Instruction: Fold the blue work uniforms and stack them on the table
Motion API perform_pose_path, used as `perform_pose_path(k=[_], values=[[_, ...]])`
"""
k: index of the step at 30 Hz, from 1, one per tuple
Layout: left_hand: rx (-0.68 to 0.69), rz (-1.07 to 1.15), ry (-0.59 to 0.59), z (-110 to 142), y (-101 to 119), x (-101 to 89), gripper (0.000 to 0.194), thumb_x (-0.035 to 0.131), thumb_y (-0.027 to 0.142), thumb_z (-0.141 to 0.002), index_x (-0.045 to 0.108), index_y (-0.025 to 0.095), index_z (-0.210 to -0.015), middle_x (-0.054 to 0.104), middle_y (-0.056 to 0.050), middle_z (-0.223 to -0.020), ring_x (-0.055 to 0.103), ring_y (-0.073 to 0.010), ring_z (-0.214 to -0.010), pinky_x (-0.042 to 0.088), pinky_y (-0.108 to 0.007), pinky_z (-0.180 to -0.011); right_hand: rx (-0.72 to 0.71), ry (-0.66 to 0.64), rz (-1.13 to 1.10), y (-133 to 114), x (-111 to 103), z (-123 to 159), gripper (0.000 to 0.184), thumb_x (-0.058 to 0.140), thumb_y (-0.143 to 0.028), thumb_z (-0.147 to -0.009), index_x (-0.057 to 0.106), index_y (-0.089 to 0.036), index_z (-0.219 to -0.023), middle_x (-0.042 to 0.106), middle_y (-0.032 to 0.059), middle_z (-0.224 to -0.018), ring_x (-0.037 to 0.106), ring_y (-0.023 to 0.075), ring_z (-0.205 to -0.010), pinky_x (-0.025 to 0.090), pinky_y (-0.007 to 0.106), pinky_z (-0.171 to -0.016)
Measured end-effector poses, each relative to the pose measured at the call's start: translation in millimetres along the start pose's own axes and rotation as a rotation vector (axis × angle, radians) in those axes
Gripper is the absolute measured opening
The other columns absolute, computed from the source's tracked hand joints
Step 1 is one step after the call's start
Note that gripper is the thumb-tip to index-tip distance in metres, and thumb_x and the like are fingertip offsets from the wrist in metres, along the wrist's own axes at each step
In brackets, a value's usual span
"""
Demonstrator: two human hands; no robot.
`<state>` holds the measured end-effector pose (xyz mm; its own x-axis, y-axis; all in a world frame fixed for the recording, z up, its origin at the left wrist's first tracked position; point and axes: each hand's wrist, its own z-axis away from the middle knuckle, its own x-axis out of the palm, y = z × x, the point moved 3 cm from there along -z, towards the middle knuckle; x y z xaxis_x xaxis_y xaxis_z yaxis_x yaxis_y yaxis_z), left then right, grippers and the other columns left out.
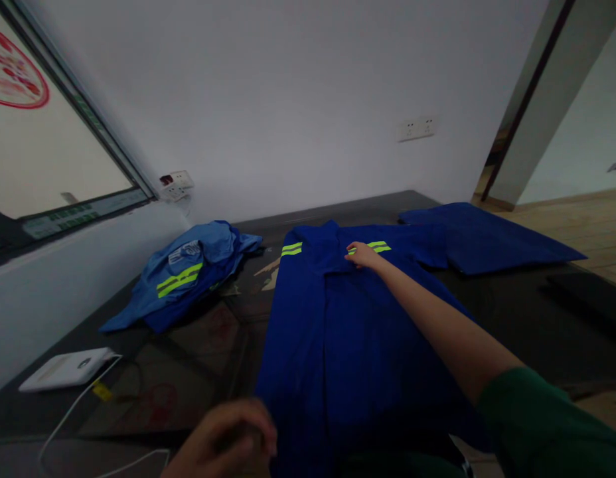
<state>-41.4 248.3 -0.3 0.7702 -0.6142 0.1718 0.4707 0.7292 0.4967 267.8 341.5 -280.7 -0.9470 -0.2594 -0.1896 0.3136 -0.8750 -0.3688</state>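
Observation:
A dark blue work jacket (298, 318) with yellow-green reflective strips lies spread front up on the dark table, its collar toward the wall. Near the collar and chest strip, my right hand (362, 256) has its bent fingers closed on the jacket's front cloth. My left hand (233, 435) is low in view beside the jacket's left lower edge, blurred by motion. Its fingers are curved with a gap to the thumb, and nothing shows between them. The jacket's lower end runs into shadow at the bottom of the view.
A crumpled heap of blue garments (181, 265) lies at the left. A folded dark blue garment (482, 236) sits at the far right. A white device (69, 369) with a white cable rests on the dark table (188, 372). Wall sockets (416, 129) are behind.

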Motion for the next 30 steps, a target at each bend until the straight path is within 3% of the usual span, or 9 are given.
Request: perform_pose_path(k=[5,7,10,14,18,22,24,27,30], values=[[0.251,0.085,0.530,-184.6,22.8,-56.2,0.029,0.064,0.033,-0.076,0.065,0.020,-0.101,0.067,-0.007,-0.103,0.061,-0.0221,-0.100,0.048,-0.035,-0.091,0.099,-0.019,-0.212,11.0,11.1,-27.5,0.043,0.063,-0.014,-0.080,0.049,-0.017,-0.120,0.062,0.0035,-0.090,0.056,0.0083,-0.060,0.046,0.019,-0.054],[0.149,0.046,0.607,-250.9,11.5,-77.6,0.031,0.058,0.020,-0.074,0.063,0.018,-0.105,0.066,-0.007,-0.108,0.062,-0.0201,-0.101,0.048,-0.032,-0.089,0.128,-0.039,-0.293,9.7,15.4,-36.5,0.047,0.063,-0.014,-0.080,0.046,-0.019,-0.123,0.061,0.0003,-0.083,0.053,0.0072,-0.056,0.045,0.019,-0.052],[0.017,-0.023,0.737,-317.5,-13.3,-115.8,0.038,0.050,0.013,-0.075,0.059,0.014,-0.112,0.065,-0.012,-0.111,0.063,-0.0207,-0.098,0.050,-0.034,-0.086,0.131,-0.059,-0.404,7.1,17.0,-49.5,0.049,0.066,-0.011,-0.075,0.047,-0.022,-0.120,0.058,-0.0048,-0.072,0.051,0.0062,-0.051,0.043,0.018,-0.051],[0.039,-0.119,0.822,-375.3,-33.3,-160.8,0.040,0.047,0.008,-0.075,0.059,0.013,-0.113,0.063,-0.014,-0.115,0.059,-0.0239,-0.108,0.045,-0.040,-0.096,0.093,-0.142,-0.504,10.4,17.9,-62.7,0.034,0.070,-0.014,-0.072,0.058,-0.022,-0.103,0.062,-0.0031,-0.070,0.057,0.0083,-0.056,0.046,0.019,-0.056],[0.137,-0.205,0.738,-429.7,-34.4,-185.0,0.034,0.046,0.013,-0.078,0.064,0.016,-0.107,0.063,-0.010,-0.119,0.053,-0.0215,-0.118,0.037,-0.035,-0.105,0.033,-0.271,-0.540,20.8,23.5,-68.3,0.018,0.068,-0.025,-0.074,0.066,-0.021,-0.092,0.067,0.0015,-0.077,0.062,0.0126,-0.064,0.049,0.023,-0.059],[0.223,-0.281,0.538,-471.4,-37.0,-198.1,0.027,0.046,0.030,-0.083,0.070,0.018,-0.085,0.070,-0.006,-0.096,0.061,-0.0204,-0.099,0.043,-0.030,-0.096,-0.146,-0.279,-0.411,29.3,25.9,-69.9,0.035,0.069,-0.024,-0.068,0.070,-0.023,-0.102,0.071,0.0053,-0.100,0.067,0.0222,-0.088,0.054,0.034,-0.077],[0.228,-0.322,0.488,-484.1,-43.7,-205.3,0.039,0.043,0.046,-0.084,0.066,0.018,-0.069,0.068,-0.006,-0.074,0.062,-0.0214,-0.081,0.047,-0.032,-0.085,-0.209,-0.302,-0.400,31.3,27.4,-69.5,0.043,0.067,-0.022,-0.066,0.069,-0.025,-0.109,0.068,0.0058,-0.113,0.065,0.0248,-0.100,0.053,0.038,-0.085],[0.221,-0.379,0.469,-495.8,-55.5,-215.3,0.058,0.034,0.066,-0.082,0.054,0.019,-0.055,0.056,-0.003,-0.055,0.055,-0.0202,-0.063,0.046,-0.032,-0.072,-0.211,-0.379,-0.460,31.2,31.2,-69.0,0.050,0.064,-0.021,-0.066,0.067,-0.028,-0.116,0.063,0.0047,-0.125,0.062,0.0249,-0.110,0.051,0.039,-0.093],[0.225,-0.419,0.417,-502.8,-64.4,-220.3,0.067,0.024,0.073,-0.082,0.052,0.019,-0.055,0.055,-0.004,-0.056,0.053,-0.0186,-0.061,0.045,-0.030,-0.068,-0.168,-0.431,-0.497,27.1,33.1,-68.9,0.058,0.064,-0.023,-0.066,0.063,-0.031,-0.123,0.061,0.0041,-0.129,0.062,0.0255,-0.111,0.051,0.041,-0.094]])
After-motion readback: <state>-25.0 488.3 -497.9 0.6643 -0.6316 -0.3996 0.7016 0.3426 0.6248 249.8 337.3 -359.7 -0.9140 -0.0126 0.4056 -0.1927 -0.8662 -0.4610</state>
